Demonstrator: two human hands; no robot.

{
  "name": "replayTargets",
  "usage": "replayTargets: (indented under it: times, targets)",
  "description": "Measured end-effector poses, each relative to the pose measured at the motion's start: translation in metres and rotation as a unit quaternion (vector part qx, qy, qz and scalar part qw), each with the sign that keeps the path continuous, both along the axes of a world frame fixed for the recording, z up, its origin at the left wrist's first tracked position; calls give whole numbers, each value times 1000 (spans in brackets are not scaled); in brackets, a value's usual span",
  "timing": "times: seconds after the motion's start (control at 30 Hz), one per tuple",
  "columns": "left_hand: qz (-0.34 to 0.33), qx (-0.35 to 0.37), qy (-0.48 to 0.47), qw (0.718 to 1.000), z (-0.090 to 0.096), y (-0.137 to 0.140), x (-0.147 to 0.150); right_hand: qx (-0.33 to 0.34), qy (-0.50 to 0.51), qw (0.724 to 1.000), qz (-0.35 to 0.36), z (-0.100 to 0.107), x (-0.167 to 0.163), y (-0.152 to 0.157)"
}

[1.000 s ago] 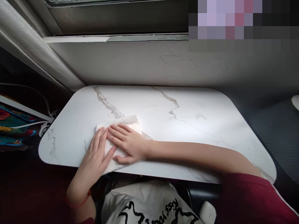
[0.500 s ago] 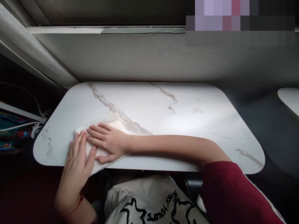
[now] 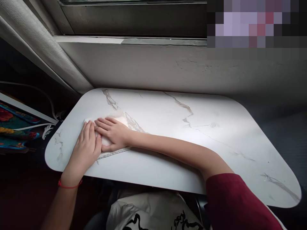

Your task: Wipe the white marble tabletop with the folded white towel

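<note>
A white cloth (image 3: pixel 107 142) lies flat on the left part of the white marble-patterned table (image 3: pixel 155 166). My left hand (image 3: pixel 87 145) rests on the cloth's left side with its fingers stretched out, a red string bracelet round the wrist. Beside it, my right hand (image 3: pixel 114 134) presses flat on the cloth with fingers spread and pointing left. Its forearm reaches across the tabletop from the right. The two hands lie close together, and much of the cloth is hidden under them.
A wall with a ledge (image 3: pixel 144 42) runs behind the table. On the left are a pale padded column (image 3: pixel 43 41), white cables (image 3: pixel 46 129) and a colourful patterned fabric (image 3: pixel 14 127). A pale printed cloth (image 3: pixel 148 207) covers my lap under the near edge.
Both hands and the cloth have slid away from the table's near edge, farther onto the tabletop. The camera view has tilted and shifted a little.
</note>
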State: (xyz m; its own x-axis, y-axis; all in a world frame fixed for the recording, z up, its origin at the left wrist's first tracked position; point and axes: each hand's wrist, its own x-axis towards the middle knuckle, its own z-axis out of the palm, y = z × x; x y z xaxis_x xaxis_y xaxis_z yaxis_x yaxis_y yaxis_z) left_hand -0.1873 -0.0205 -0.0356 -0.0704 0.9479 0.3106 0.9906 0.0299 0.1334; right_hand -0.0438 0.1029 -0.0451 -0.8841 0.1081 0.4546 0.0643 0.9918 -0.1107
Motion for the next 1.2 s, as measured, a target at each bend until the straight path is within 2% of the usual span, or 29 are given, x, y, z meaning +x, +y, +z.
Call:
replayTargets:
  times: [0.13,0.3,0.43,0.57,0.87,1.03,1.2]
  targets:
    - [8,-39,38,999,10,34,-5,-19,5,1000,-7,-1,-4,27]
    - [12,-107,66,992,22,107,-15,-33,-10,998,-49,-1,-10,81]
    - [-36,-141,37,989,26,167,-22,-53,-21,991,-121,0,-10,121]
    - [-79,-122,-3,989,21,203,-29,-67,-20,984,-162,-2,-10,149]
    - [-82,-90,-25,992,12,239,-38,-110,-17,981,-160,4,-13,185]
    - [-84,-83,-49,992,12,237,-35,-101,-10,983,-151,2,-13,187]
    - [-49,-91,-91,990,17,228,-32,-96,5,982,-161,3,-16,179]
